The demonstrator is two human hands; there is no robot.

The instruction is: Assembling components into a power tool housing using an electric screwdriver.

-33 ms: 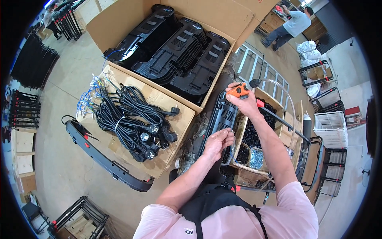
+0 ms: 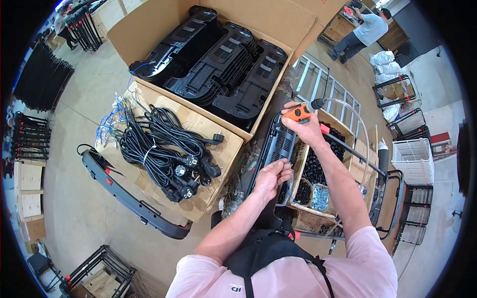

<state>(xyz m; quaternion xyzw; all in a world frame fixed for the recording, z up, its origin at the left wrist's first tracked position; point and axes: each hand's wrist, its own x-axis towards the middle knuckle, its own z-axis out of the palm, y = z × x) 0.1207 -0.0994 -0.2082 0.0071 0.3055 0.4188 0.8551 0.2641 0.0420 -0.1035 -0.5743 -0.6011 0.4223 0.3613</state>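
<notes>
In front of me lies a long black plastic housing (image 2: 281, 142) with vent slots. My right hand (image 2: 309, 128) is wrapped round an orange air screwdriver (image 2: 297, 113) above the housing's far end; a clear hose (image 2: 358, 113) runs from the tool's dark fitting. Over the nearer part of the housing is my left hand (image 2: 271, 180), its thumb and fingers pinched together. Whatever those fingertips hold, if anything, is too small to make out. Close to my right forearm stands a wooden box (image 2: 325, 215) of black parts (image 2: 318, 166) and silver screws (image 2: 320, 197).
A cardboard carton (image 2: 238, 131) of black plastic shells (image 2: 213, 64) stands ahead. Left of me, bundled black power cables (image 2: 154, 144) lie on another carton (image 2: 218, 186), with a curved black shell (image 2: 134, 201) leaning beside it. A metal ladder-like frame (image 2: 325, 82) and a person (image 2: 370, 30) are farther right.
</notes>
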